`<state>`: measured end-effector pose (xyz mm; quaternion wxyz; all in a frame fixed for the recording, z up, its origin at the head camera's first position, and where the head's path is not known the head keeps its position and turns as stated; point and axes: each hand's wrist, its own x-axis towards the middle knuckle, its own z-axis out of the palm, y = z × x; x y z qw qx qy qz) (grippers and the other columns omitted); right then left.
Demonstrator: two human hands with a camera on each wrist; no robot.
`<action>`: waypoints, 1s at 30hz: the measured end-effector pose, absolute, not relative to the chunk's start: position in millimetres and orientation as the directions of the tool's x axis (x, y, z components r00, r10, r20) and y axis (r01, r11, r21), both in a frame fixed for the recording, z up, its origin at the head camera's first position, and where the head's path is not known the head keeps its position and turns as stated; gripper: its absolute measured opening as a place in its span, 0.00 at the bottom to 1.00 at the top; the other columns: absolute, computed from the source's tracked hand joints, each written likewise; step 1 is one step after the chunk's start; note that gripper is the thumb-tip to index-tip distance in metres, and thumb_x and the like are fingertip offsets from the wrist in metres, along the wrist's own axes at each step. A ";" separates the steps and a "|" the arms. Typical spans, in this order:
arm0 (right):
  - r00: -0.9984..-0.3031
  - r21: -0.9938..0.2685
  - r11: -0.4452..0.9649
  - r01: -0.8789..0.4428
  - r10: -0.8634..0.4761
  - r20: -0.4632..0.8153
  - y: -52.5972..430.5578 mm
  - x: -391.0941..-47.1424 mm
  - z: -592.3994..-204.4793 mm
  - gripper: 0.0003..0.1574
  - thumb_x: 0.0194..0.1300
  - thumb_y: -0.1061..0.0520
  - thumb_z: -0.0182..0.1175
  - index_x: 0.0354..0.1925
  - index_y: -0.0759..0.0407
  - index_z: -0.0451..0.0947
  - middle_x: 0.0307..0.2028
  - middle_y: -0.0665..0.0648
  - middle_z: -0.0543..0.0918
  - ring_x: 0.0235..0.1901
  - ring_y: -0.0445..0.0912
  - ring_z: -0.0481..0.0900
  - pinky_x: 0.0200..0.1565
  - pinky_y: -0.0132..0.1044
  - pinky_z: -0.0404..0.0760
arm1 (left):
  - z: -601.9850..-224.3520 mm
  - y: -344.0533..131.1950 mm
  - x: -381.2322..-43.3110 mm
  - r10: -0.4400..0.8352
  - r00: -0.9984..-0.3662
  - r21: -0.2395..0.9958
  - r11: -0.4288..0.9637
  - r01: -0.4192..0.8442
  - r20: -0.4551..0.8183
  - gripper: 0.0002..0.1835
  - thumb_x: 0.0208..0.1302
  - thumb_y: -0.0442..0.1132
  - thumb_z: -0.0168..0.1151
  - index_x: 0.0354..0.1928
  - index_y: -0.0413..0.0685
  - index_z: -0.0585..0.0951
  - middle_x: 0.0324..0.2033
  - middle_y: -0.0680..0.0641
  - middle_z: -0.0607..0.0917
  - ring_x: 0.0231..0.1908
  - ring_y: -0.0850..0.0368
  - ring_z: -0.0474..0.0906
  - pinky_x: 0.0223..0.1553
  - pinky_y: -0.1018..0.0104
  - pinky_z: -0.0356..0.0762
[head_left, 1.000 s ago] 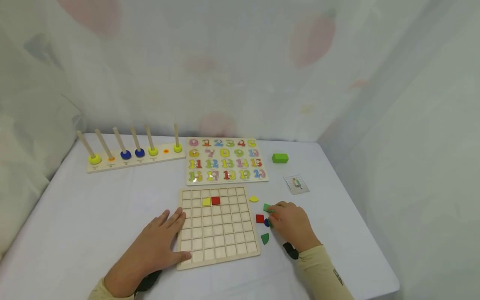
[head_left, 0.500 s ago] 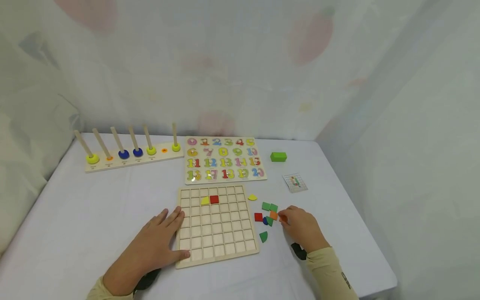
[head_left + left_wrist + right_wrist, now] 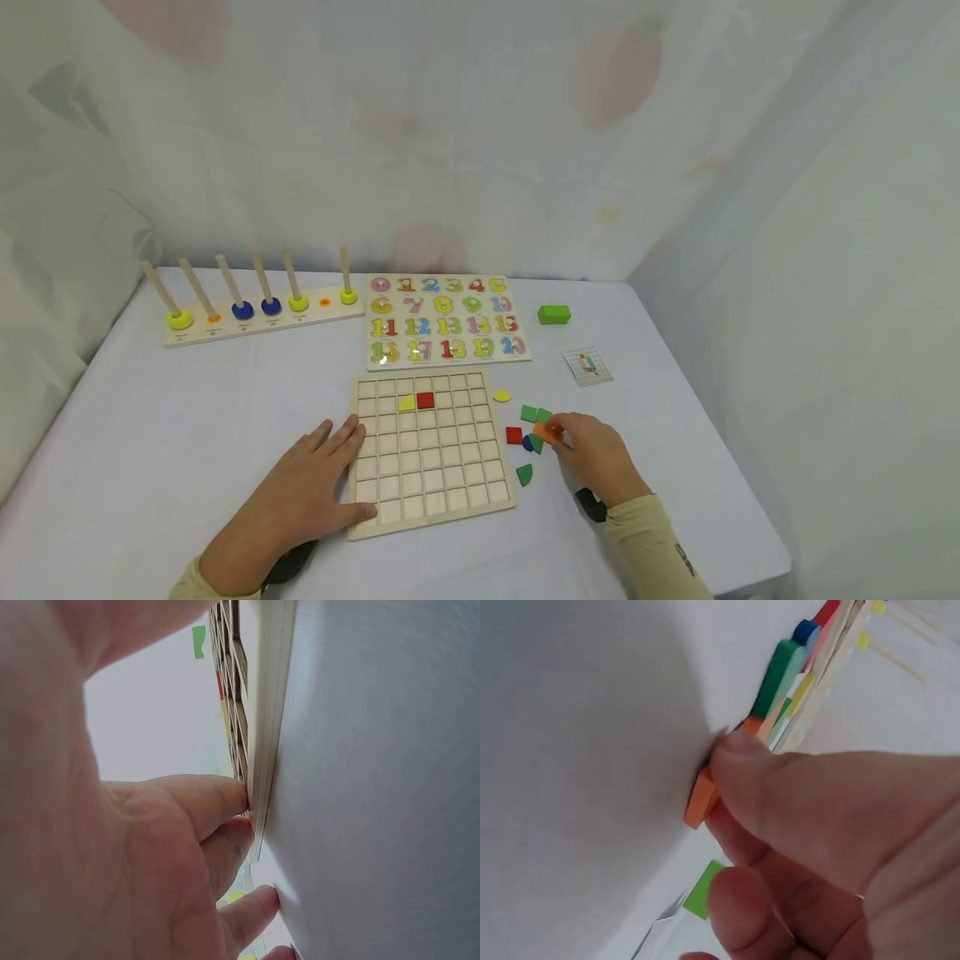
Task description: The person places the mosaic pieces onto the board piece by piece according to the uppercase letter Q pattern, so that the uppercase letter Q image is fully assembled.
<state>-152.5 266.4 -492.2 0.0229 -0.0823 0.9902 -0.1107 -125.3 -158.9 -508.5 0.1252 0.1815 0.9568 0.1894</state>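
My right hand (image 3: 600,457) pinches a small orange tile (image 3: 699,799) between thumb and fingers, low over the table. Just past the thumb lies more orange, beside a green quarter-circle tile (image 3: 778,679). Around that hand in the head view are a red square tile (image 3: 513,436), a blue piece (image 3: 527,443) partly under a green one, a green square tile (image 3: 528,413) and a lone green quarter-circle (image 3: 524,475). My left hand (image 3: 307,483) rests along the left edge of the wooden grid board (image 3: 405,526), fingers extended. A yellow tile (image 3: 407,404) and a red tile (image 3: 425,401) sit in its cells.
Behind the board lies a number puzzle (image 3: 447,323). A peg counting stand (image 3: 225,335) stands at the back left. At the right are a green block (image 3: 554,315) and a pattern card (image 3: 587,366). A yellow piece (image 3: 502,396) lies beside the board.
My right hand drew back right from the tile cluster with an orange tile, then moved slightly left again, against the other orange tile. The left hand stays on the board.
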 end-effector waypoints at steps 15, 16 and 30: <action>-0.970 -0.165 0.956 -0.243 -0.243 0.017 253.8 -163.9 -475.6 0.22 0.59 0.56 0.82 0.51 0.52 0.88 0.43 0.49 0.89 0.39 0.45 0.84 0.45 0.42 0.88 | -506.9 -158.0 -124.6 0.387 -0.906 0.405 0.866 0.292 -0.174 0.69 0.49 0.81 0.71 0.81 0.38 0.64 0.81 0.37 0.61 0.78 0.24 0.53 0.72 0.25 0.56; -0.970 -0.164 0.956 -0.243 -0.244 0.016 249.0 -168.5 -473.0 0.21 0.61 0.55 0.82 0.52 0.52 0.89 0.44 0.50 0.89 0.41 0.46 0.85 0.44 0.43 0.88 | -507.0 -158.1 -124.8 0.386 -0.906 0.407 0.866 0.291 -0.175 0.69 0.49 0.80 0.71 0.81 0.38 0.64 0.81 0.37 0.61 0.78 0.24 0.53 0.72 0.26 0.55; -0.976 -0.071 0.984 -0.164 -0.172 -0.132 182.6 -230.2 -483.6 0.14 0.70 0.46 0.73 0.52 0.45 0.93 0.47 0.52 0.90 0.47 0.52 0.88 0.40 0.48 0.88 | -508.0 -160.7 -123.2 0.398 -0.904 0.424 0.853 0.303 -0.155 0.67 0.51 0.80 0.70 0.82 0.39 0.64 0.81 0.39 0.61 0.78 0.25 0.53 0.71 0.26 0.58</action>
